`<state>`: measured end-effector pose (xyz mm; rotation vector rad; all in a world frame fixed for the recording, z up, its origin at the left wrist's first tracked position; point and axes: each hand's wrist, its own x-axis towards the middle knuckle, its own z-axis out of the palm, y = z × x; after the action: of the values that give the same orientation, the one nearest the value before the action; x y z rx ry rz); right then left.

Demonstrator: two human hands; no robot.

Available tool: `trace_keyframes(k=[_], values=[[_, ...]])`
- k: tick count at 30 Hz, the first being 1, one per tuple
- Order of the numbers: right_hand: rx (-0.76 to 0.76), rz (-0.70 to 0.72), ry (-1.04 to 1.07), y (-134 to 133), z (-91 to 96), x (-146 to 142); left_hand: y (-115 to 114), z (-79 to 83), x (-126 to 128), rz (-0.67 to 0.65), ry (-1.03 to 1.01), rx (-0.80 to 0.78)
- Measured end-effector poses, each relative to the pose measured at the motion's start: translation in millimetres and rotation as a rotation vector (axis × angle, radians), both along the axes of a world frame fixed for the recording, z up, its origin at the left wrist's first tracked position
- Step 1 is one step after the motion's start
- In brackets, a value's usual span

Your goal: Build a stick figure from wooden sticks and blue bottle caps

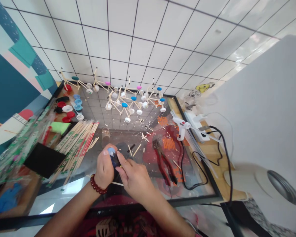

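Observation:
My left hand [104,168] is closed around a light blue bottle cap [111,150], near the front middle of the glass tabletop. Against the cap sits a small dark object [115,160], whose kind I cannot make out. The thumb and forefinger of my right hand [133,177] pinch this dark object from the other side. Just beyond my hands lie short cut sticks [136,150] and a black strip [131,148]. Red-handled pliers [164,163] rest to the right of my right hand.
Stick tricycles with cap wheels [124,105] stand along the back. Wrapped chopsticks [76,148], a black square sheet [44,160] and loose caps [67,108] lie left. A white glue gun [181,126], its black cord [194,187] and a power strip [197,126] are right.

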<state>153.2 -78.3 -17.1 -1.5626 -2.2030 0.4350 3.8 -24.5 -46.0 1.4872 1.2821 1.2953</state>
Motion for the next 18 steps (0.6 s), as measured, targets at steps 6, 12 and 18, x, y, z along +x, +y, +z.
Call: trace_keyframes(k=[6, 12, 18], values=[[0.068, -0.009, 0.067, -2, -7.9, -2, 1, 1.8, -1, -0.034, -0.009, 0.082], [-0.122, 0.002, 0.536, 1, -2.3, -6, 11, 9.8, -6, -0.069, 0.06, 0.236], [-0.673, -0.007, 1.086, 7, 6.8, -9, 19, 7.8, -9, -0.08, 0.103, 0.387]])
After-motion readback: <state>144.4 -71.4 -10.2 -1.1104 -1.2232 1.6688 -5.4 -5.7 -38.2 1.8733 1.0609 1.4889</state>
